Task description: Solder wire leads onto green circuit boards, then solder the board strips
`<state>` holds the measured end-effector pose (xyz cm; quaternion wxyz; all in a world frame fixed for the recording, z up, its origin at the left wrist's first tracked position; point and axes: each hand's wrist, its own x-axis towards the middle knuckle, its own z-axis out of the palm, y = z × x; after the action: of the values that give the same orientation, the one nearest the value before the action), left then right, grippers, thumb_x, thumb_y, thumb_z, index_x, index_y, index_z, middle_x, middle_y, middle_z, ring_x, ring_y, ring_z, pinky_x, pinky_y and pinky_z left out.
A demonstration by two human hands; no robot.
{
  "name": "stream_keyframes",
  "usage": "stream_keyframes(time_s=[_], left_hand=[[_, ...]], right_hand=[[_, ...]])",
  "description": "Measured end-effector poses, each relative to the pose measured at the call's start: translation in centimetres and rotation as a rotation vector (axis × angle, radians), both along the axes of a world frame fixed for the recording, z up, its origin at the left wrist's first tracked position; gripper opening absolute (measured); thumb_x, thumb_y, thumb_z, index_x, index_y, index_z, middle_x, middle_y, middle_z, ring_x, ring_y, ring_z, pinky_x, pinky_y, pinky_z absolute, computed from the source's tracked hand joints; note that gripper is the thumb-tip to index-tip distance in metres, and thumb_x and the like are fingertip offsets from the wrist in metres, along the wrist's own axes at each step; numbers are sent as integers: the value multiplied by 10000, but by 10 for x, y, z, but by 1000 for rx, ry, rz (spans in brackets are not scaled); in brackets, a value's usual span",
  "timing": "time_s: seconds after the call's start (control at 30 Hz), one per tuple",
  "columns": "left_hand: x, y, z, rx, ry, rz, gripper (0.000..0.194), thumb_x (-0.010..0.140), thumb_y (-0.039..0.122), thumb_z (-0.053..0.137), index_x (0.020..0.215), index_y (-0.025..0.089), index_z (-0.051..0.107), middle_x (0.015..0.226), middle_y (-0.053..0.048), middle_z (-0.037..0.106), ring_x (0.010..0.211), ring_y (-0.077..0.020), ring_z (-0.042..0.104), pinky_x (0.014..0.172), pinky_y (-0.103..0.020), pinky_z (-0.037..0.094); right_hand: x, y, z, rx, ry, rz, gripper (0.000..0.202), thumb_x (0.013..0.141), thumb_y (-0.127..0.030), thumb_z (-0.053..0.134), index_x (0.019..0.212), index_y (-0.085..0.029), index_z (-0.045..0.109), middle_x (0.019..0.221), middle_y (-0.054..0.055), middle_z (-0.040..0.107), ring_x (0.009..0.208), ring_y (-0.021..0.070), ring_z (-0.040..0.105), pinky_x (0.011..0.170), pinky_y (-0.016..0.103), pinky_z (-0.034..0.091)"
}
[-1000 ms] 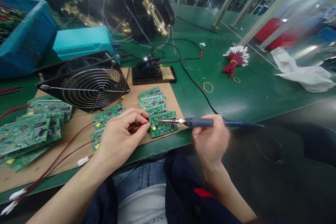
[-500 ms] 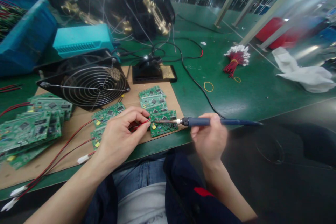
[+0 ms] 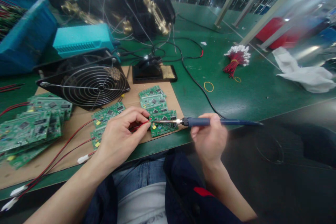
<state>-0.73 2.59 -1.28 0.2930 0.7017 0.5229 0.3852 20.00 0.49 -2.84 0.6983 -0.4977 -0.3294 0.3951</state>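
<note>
Between thumb and forefinger, my left hand (image 3: 126, 129) pinches a thin red wire (image 3: 143, 124) at the left edge of a green circuit board (image 3: 165, 129). My right hand (image 3: 211, 136) grips a blue soldering iron (image 3: 201, 121) like a pen, pointing left. Its metal tip lies over the board, close to the wire's end; whether they touch I cannot tell. Behind that board, several more boards (image 3: 153, 101) overlap in a row. Partly behind my left hand are other boards (image 3: 109, 112) with red and black wires, some ending in white connectors (image 3: 83, 159).
A black fan (image 3: 97, 85) with a wire guard stands on the cardboard (image 3: 76, 126), beside stacked boards (image 3: 26, 126). Farther back are a soldering-iron stand (image 3: 153, 71), a turquoise box (image 3: 84, 38) and a blue bin (image 3: 28, 38). Bundled wires (image 3: 235, 59) lie to the right.
The circuit board under the iron's tip has shifted very slightly. Both hands keep nearly the same place and hold.
</note>
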Motion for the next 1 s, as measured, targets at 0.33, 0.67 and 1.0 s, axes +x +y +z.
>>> stream_keyframes(time_s=[0.33, 0.67, 1.0], left_hand=[[0, 0, -1, 13, 6, -8, 161, 820, 238, 600, 672, 215, 658, 877, -11, 725, 801, -129, 675, 636, -213, 501], [1, -1, -2, 19, 4, -2, 158, 823, 240, 597, 679, 216, 657, 889, -14, 723, 820, -132, 675, 685, -223, 515], [1, -1, 0, 25, 2, -1, 164, 822, 229, 589, 673, 209, 653, 875, -19, 720, 779, -121, 668, 659, -209, 512]], right_hand=[[-1, -1, 0, -19, -27, 3, 403, 893, -550, 591, 735, -180, 594, 421, -51, 554, 325, 95, 486, 304, 161, 381], [0, -2, 0, -33, -64, 5, 410, 910, -551, 562, 739, -180, 589, 424, -53, 547, 321, 93, 483, 298, 154, 364], [-1, -2, 0, -33, -55, 8, 425, 899, -570, 579, 729, -181, 587, 424, -54, 548, 324, 90, 481, 301, 152, 364]])
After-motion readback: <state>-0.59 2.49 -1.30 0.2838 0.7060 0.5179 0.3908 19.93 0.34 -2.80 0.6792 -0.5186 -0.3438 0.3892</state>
